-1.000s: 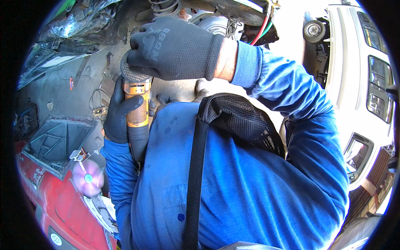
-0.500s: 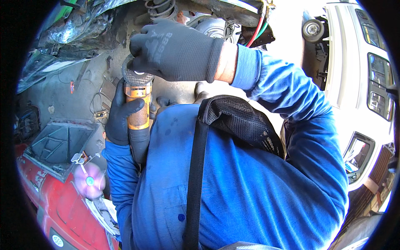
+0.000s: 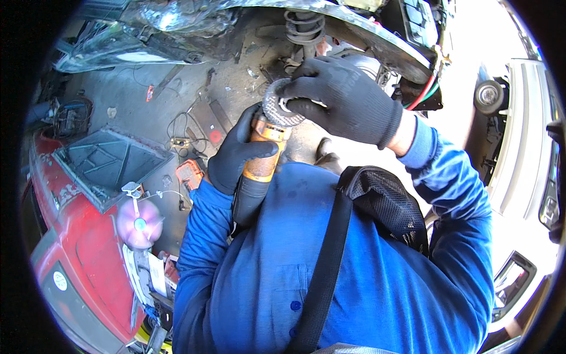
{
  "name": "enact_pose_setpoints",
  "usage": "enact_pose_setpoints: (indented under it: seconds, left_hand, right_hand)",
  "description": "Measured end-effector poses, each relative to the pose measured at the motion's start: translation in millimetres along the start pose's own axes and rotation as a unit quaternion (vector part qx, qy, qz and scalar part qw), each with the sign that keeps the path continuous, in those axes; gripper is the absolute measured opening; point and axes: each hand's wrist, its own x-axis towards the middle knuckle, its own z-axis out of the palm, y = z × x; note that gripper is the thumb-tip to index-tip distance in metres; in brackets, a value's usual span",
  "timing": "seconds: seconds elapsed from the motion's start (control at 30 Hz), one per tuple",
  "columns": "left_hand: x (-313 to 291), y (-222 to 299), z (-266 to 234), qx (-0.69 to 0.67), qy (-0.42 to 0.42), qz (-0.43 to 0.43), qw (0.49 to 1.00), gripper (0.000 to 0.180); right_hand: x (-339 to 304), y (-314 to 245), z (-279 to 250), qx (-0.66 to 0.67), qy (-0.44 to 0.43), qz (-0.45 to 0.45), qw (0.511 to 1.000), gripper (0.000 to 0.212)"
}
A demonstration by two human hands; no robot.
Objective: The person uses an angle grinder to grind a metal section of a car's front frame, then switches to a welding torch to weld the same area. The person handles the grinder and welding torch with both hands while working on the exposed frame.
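A: Start at the hands. Grip?
B: Left hand (image 3: 236, 159), dark glove, closed round the angle grinder (image 3: 261, 164), thumb across the orange housing. Tool tilted, dark handle end by the blue shirt (image 3: 283, 236), disc end away from the body.

A: Other one?
B: Right hand (image 3: 348, 103), same kind of glove, fingers bent, partly open, over the right side of the flap disc (image 3: 273, 111). Can't tell if it pinches anything there.

A: Disc edges?
B: Left and lower rim exposed; right part under the fingers.

A: Room to the sides?
B: Left: grey floor (image 3: 132, 100) runs out past the left hand, cord (image 3: 172, 127) lying on it, orange tool (image 3: 188, 174) just beside the left wrist. Right: bright strip between the right sleeve (image 3: 451, 171) and the white van (image 3: 522, 135).

A: Ahead?
B: Long car body edge (image 3: 380, 36) slants across the top, coil spring (image 3: 305, 28) below it, past the disc. Red and green hoses (image 3: 423, 94) near the right wrist.

A: Lower left?
B: Red vehicle panel (image 3: 97, 251), grey metal frame (image 3: 112, 168) against it, fan (image 3: 140, 224) with blurred purple blades left of the left sleeve.
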Motion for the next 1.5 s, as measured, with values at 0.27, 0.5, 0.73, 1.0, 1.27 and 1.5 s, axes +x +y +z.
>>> enact_pose_setpoints:
  seconds: [0.27,0.5,0.73,1.0,1.27,1.5]
  left_hand:
    - [2,0,-1,0.016,0.007,0.011,1.0,0.091]
    - [1,-1,-6,0.005,-0.007,0.017,1.0,0.087]
    - [-2,0,-7,-0.002,-0.017,0.028,0.999,0.087]
    - [-2,-1,-9,-0.02,-0.024,0.021,0.999,0.086]
    - [-6,-2,-5,-0.03,-0.013,0.008,0.999,0.086]
    - [-11,-7,-6,-0.044,-0.008,-0.003,0.999,0.087]
  right_hand:
    - [3,-2,0,-0.033,0.001,-0.01,0.999,0.027]
    - [5,-3,1,-0.097,0.0,0.014,0.995,0.028]
    - [9,-5,-4,-0.066,0.02,-0.034,0.997,0.023]
    - [6,-7,-8,-0.093,0.016,-0.036,0.995,0.015]
    - [2,-11,0,-0.053,0.008,-0.029,0.998,0.031]
    - [-1,-10,12,-0.041,0.015,-0.024,0.999,0.025]
